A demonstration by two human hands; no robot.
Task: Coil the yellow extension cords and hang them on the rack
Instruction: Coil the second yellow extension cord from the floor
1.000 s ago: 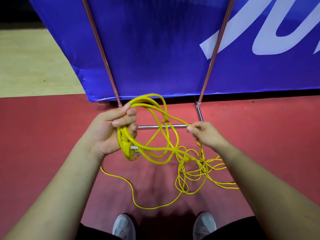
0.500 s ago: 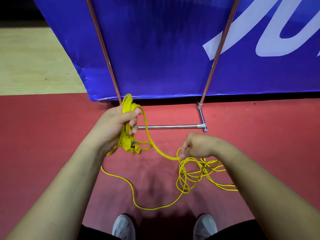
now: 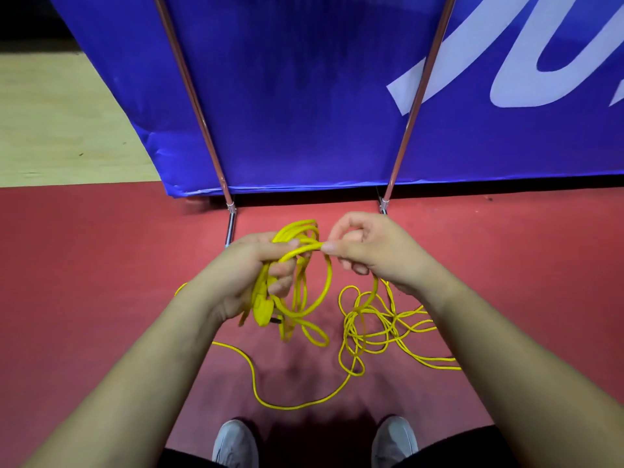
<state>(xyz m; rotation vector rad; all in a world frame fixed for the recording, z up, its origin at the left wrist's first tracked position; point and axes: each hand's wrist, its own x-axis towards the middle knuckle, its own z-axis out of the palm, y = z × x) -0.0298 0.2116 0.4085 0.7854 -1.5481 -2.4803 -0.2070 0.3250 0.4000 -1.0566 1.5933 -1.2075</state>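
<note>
The left hand [image 3: 250,275] is closed around a coil [image 3: 293,228] of yellow cord [image 3: 305,248], held above the red floor [image 3: 101,265] just in front of the rack [image 3: 194,96]. The loops hang unevenly below the fist and the plug [image 3: 261,309] dangles among them. The right hand [image 3: 374,251] pinches one strand between thumb and forefinger, right beside the left thumb, with its other fingers curled loosely. It looks to be laying a fresh loop onto the bundle.

Most of the cord is not yet gathered. A tangle [image 3: 351,320] lies on the floor under the right wrist, and a long strand runs from it in a wide curve near the shoes [image 3: 233,444] and off under the left forearm.

The main risk is that tangle. Its loops cross each other, so a pull from the right hand could tighten them into a knot or lift the whole clump at once. The hanging loops differ in size, so one may slip from the left grip, and the plug could catch in them. The floor strand passes close to the feet, and a step could pin it or trip the person. The rack's top is out of view against the blue banner [image 3: 304,96], so I cannot tell where the coil would hang.
</note>
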